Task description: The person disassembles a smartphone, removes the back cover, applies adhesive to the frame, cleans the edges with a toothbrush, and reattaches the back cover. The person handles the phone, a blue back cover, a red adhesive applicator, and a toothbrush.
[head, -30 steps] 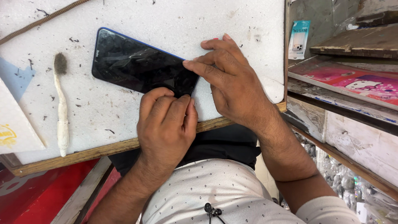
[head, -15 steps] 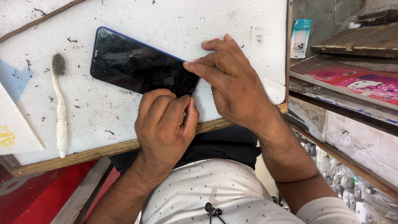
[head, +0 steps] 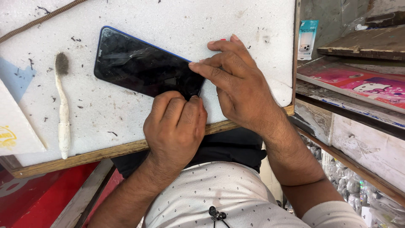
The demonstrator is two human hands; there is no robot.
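Observation:
A black smartphone with a blue rim (head: 143, 65) lies face up and slanted on a white foam board (head: 168, 25). My left hand (head: 175, 126) is curled into a fist at the phone's near right corner, fingertips pressing against its lower edge. My right hand (head: 236, 80) rests on the phone's right end, index finger and thumb pinching that edge. Whether either hand holds a small tool is hidden by the fingers.
A worn white toothbrush (head: 63, 105) lies left of the phone. A wooden board edge (head: 105, 152) runs under the foam. Shelves at the right hold a pink printed box (head: 367, 86) and a small packaged item (head: 307, 40). A white paper (head: 17, 126) sits at the far left.
Both hands stay at the phone's right end with only slight finger shifts. The phone has not visibly moved.

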